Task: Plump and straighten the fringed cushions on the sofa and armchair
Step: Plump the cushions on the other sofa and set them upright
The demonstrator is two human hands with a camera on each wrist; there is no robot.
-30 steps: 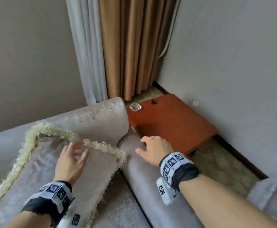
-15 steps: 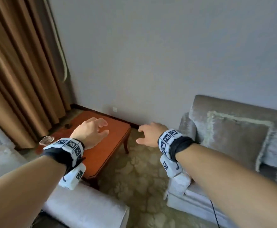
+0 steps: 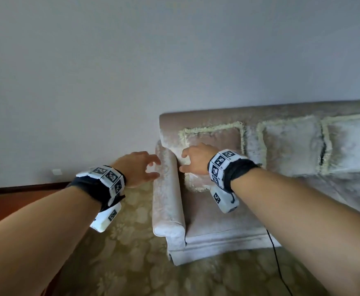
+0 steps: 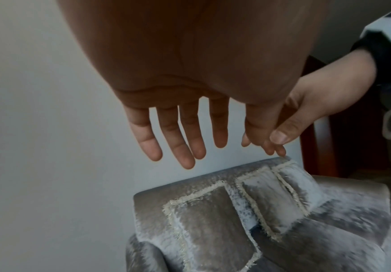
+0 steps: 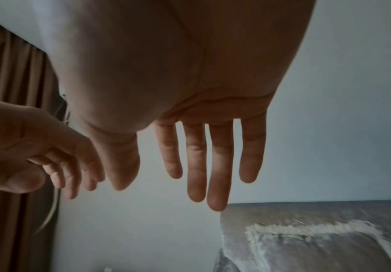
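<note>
Obs.: both arms stretched forward toward the sofa (image 3: 217,214), which stands against a pale wall (image 3: 110,71).

Left hand (image 3: 137,168): fingers spread and only slightly bent, nothing held. In the head view it sits just left of the sofa's rolled armrest (image 3: 168,199), fingertips near the armrest's far end; contact cannot be told. The left wrist view shows the fingers (image 4: 185,147) hanging free in the air above the sofa back.

Right hand (image 3: 196,160): fingers extended and parted, nothing held. In the head view it lies over the lower left part of the nearest fringed cushion (image 3: 215,142) (whether the fingertips touch the fabric cannot be told; the right wrist view shows them against the wall, above the sofa back).

Cushions: three in a row, leaning upright against the sofa back. The nearest cushion is at the armrest end. A middle cushion (image 3: 292,146) stands just beside it and a far cushion (image 3: 352,144) next to that, each edged with cream fringe.

Other: patterned carpet (image 3: 121,263) in front of the sofa; a brown curtain (image 5: 8,92) shows at the left of the right wrist view.
</note>
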